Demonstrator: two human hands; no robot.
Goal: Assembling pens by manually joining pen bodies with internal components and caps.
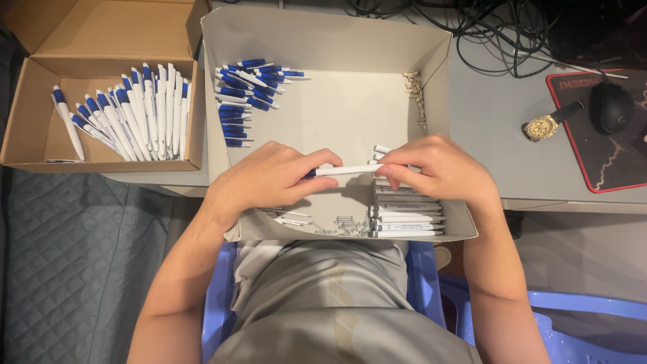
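Note:
My left hand [269,176] and my right hand [438,168] hold the two ends of one white pen [345,170] with a blue tip, level above a grey cardboard box [323,40]. Under my right hand lies a stack of white pen barrels [408,219]. Blue pen caps [246,94] are piled in the box's far left corner. Small metal springs [345,225] lie at the near edge, and more springs [416,94] along the right wall.
A brown cardboard box [34,114] at the left holds several finished white and blue pens [135,111]. On the grey desk at the right are a gold wristwatch [542,126], a black mouse [610,106] on a red-edged mat, and tangled black cables [485,27].

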